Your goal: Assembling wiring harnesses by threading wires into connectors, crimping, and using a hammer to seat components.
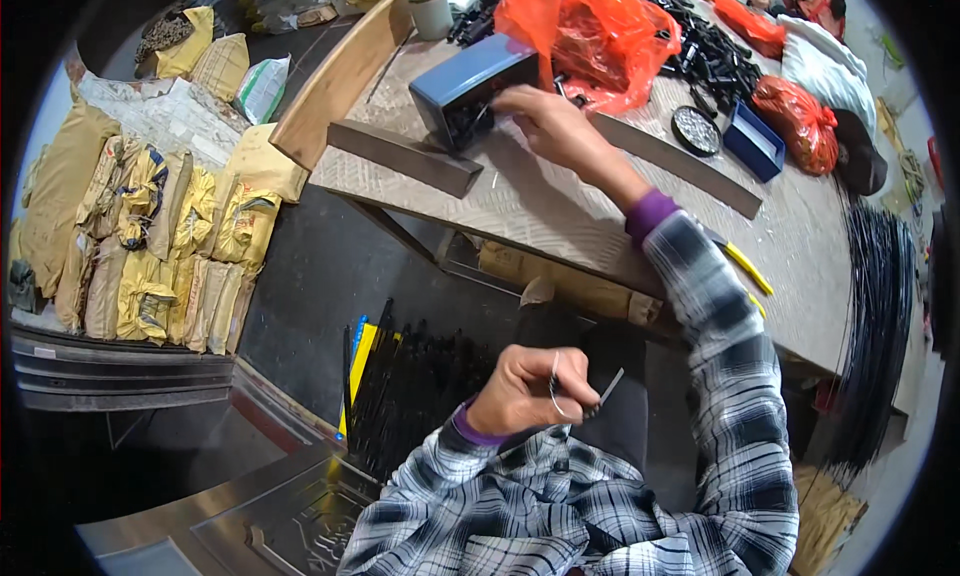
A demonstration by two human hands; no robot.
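Two bare hands, both in checked sleeves with purple cuffs, are seen. By the left hand (530,391), held low in front of the torso, one slim pale strip (612,384) is gripped, its dark lower end caught between thumb and fingers, which are drawn in narrowly; one thin curved strand (553,384) is also seen looping in front of them. The right hand (555,126) is stretched over the table (520,201), its fingertips brought to the open end of one blue-grey box (475,71) lying on its side. Small black parts (465,124) are heaped inside, too crowded to be counted; whether one is pinched by the right fingers cannot be told.

Along the near side of the table two flat bars are laid, one left (405,156) and one right (680,166), parted by a gap. To the right, one round dish (696,131) is filled with tiny silvery pieces, and one small blue box (754,141) is placed just beside it. One tied red bag (797,121) is set farther right. One tool with two yellow handles (748,268) is partly covered by the right sleeve. One green-lidded jar (430,11) is stood at the far left.
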